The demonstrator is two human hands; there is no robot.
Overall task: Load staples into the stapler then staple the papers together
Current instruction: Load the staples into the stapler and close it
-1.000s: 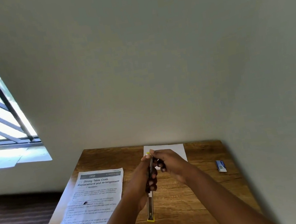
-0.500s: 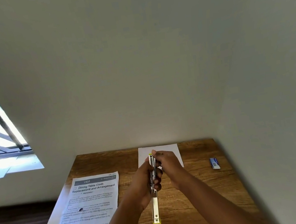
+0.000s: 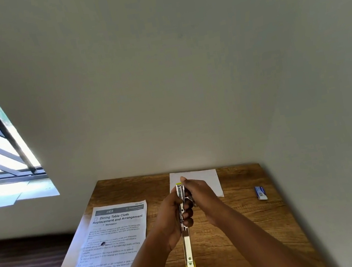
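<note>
I am clamping my left grip (image 3: 174,216) round the opened stapler (image 3: 184,226) above the bench (image 3: 242,226) so my right grip (image 3: 199,195), pinched together at its far end, can seat staples.

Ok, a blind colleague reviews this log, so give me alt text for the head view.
Both hands hold an opened stapler above a wooden table: left hand gripping its middle, right hand at its far end. A printed sheet lies left, blank paper behind, a small staple box right.
</note>
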